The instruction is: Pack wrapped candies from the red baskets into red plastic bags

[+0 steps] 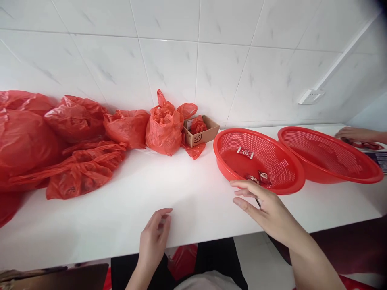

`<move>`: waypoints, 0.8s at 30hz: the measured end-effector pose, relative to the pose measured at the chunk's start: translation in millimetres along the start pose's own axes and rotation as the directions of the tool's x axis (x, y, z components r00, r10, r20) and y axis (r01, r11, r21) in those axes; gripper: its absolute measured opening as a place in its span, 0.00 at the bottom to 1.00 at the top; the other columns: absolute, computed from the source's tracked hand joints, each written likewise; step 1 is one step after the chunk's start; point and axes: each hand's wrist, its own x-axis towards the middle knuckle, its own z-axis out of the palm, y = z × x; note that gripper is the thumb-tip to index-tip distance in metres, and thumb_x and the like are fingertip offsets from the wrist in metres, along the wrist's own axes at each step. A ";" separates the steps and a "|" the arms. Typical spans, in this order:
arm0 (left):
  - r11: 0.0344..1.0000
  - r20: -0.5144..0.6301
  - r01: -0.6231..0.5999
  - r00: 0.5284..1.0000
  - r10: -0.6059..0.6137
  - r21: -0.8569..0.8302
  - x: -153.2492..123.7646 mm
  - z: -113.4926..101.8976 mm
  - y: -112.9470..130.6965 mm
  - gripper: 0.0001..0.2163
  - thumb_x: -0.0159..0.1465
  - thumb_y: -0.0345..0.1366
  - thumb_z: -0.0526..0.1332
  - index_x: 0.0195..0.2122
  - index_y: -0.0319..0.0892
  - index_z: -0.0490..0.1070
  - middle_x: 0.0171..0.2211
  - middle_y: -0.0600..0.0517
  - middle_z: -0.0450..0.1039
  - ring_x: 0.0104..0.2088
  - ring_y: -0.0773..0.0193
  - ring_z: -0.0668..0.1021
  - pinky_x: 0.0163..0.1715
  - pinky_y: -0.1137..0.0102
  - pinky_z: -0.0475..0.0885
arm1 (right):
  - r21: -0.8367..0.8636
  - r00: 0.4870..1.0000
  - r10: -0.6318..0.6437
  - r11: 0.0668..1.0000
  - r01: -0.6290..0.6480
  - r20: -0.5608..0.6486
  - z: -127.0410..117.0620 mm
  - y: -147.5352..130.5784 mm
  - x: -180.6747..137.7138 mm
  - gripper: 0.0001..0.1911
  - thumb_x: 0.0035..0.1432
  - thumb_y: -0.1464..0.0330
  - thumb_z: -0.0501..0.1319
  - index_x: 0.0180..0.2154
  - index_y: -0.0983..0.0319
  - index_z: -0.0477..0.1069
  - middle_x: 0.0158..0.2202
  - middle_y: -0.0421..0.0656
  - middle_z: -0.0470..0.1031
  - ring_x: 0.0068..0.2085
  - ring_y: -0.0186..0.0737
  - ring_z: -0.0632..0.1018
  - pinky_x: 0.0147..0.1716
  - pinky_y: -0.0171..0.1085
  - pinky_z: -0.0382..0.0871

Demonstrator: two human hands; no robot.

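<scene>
Above the front of the white table [187,193], my left hand [155,233] has its fingers loosely bent, a gap beside the thumb and nothing visible in it. My right hand [263,207] is at the near rim of a red plastic colander basket [223,163], thumb and fingers apart. A thin dark sliver shows by its palm; I cannot make out what it is. Inside this basket lie a red-and-white wrapped packet [245,152] and, close to the near wall, small dark red wrapped pieces [264,177], partly hidden by the rim.
A second red colander basket [302,163] adjoins on the right. Beyond it another person's hand [353,133] is over dark wrapped pieces. Along the tiled wall stand several filled red plastic bags [165,129] and a small cardboard box [208,133]. A flatter red bag [81,173] lies at left.
</scene>
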 end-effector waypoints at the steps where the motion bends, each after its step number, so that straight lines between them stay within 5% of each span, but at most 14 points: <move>1: 0.998 -0.010 -0.050 0.999 0.051 0.038 -1.5 2.3 -0.6 0.15 0.67 0.48 0.53 0.45 0.47 0.73 0.42 0.49 0.76 0.31 0.62 0.78 0.29 0.69 0.73 | -0.039 0.998 -0.059 0.997 0.060 0.037 -1.2 -8.2 11.5 0.17 0.62 0.55 0.59 0.52 0.48 0.70 0.54 0.41 0.74 0.50 0.45 0.77 0.48 0.43 0.74; 5: 0.972 -0.014 -0.178 0.983 0.182 0.152 -3.9 6.9 -5.3 0.12 0.69 0.43 0.51 0.46 0.48 0.72 0.43 0.48 0.76 0.35 0.60 0.79 0.29 0.69 0.74 | -0.195 0.972 -0.218 0.953 0.232 0.090 -7.7 -35.3 81.6 0.14 0.62 0.54 0.59 0.46 0.51 0.74 0.46 0.40 0.79 0.46 0.45 0.78 0.44 0.42 0.73; 9: 0.956 -0.031 -0.228 0.971 0.237 0.185 -3.7 7.9 -8.3 0.11 0.70 0.40 0.52 0.46 0.48 0.71 0.42 0.49 0.76 0.36 0.60 0.79 0.31 0.68 0.75 | -0.462 0.986 -0.079 0.876 0.139 0.148 -3.6 -37.7 182.1 0.11 0.62 0.57 0.58 0.43 0.53 0.74 0.45 0.39 0.79 0.45 0.42 0.78 0.39 0.38 0.70; 14: 0.936 -0.058 -0.293 0.949 0.309 0.196 -5.2 10.2 -7.8 0.09 0.70 0.37 0.52 0.46 0.49 0.70 0.40 0.50 0.77 0.38 0.60 0.80 0.35 0.68 0.76 | -0.556 0.988 -0.044 0.822 0.122 0.151 26.8 -21.1 281.6 0.08 0.58 0.63 0.62 0.39 0.58 0.76 0.42 0.44 0.80 0.45 0.47 0.77 0.41 0.39 0.68; 19: 0.926 -0.117 -0.336 0.926 0.358 0.173 -4.2 14.4 -10.3 0.08 0.69 0.35 0.53 0.44 0.49 0.71 0.37 0.51 0.77 0.36 0.61 0.80 0.34 0.69 0.76 | -0.520 0.977 -0.202 0.828 0.209 0.070 73.3 -30.4 318.3 0.21 0.64 0.65 0.55 0.58 0.57 0.66 0.56 0.48 0.72 0.53 0.46 0.74 0.47 0.40 0.68; 24: 0.913 -0.152 -0.367 0.906 0.395 0.180 -0.6 18.7 -14.1 0.09 0.69 0.34 0.52 0.43 0.49 0.71 0.35 0.51 0.77 0.35 0.61 0.80 0.32 0.70 0.76 | -0.509 0.932 -0.359 0.811 0.288 -0.044 112.3 -68.7 338.2 0.28 0.70 0.62 0.45 0.69 0.56 0.44 0.70 0.48 0.49 0.68 0.46 0.54 0.62 0.45 0.54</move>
